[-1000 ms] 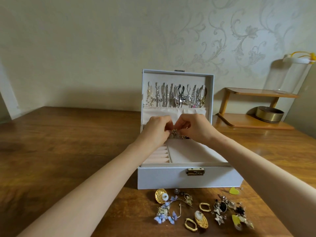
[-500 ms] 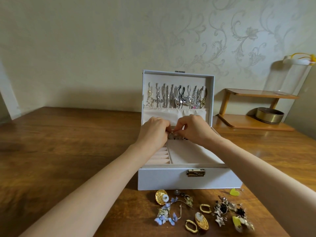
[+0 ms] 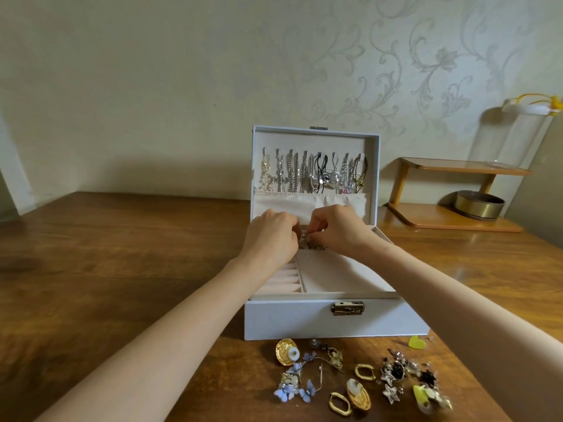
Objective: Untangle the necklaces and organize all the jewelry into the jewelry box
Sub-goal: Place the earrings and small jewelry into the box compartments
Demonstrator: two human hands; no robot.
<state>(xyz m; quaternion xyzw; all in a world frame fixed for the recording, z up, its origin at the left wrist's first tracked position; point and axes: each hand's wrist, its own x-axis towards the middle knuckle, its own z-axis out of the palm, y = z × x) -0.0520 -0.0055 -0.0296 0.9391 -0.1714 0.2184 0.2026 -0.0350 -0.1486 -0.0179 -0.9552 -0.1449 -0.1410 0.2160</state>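
- Wall (image 3: pixel 152 86): pale, with a scroll pattern, close behind the box.
- Table (image 3: pixel 122 269): dark polished wood that carries the box. Its surface looks hard and slick, so a dropped piece would likely skid.
- Box (image 3: pixel 289 321): white, with the lid (image 3: pixel 315 141) upright at its back and the clasp (image 3: pixel 348 308) on its front wall. The inside is lined in cream, with ring rolls (image 3: pixel 281 280) at the left of the box and a wide bare tray (image 3: pixel 341 275) at its right.
- Shelf (image 3: pixel 457 214): wooden, to the right of the box and apart from it, holding a brass tin (image 3: pixel 478 204).
- Left hand (image 3: pixel 269 236) and right hand (image 3: pixel 338 233): knuckles up, meeting over the back of the box just in front of the lid's pocket (image 3: pixel 289 204).
- Necklaces (image 3: pixel 313 175): hanging in a row inside the box lid, ends tucked into the pocket.
- Earrings (image 3: pixel 359 379): loose on the table in front of the box, still to be put away.
- Piece (image 3: pixel 307 245): small and silvery, held between the two grips.
  - Both grips are pressed together and pinch it from either side, so neither hand is nearer.
  - It hangs just over the back edge of the tray, and its long axis seems to run left to right across the box.
  - It is too small to tell what kind of piece it is.
  - The tray lies straight below and toward the box front, so setting it down probably needs only a short lowering.
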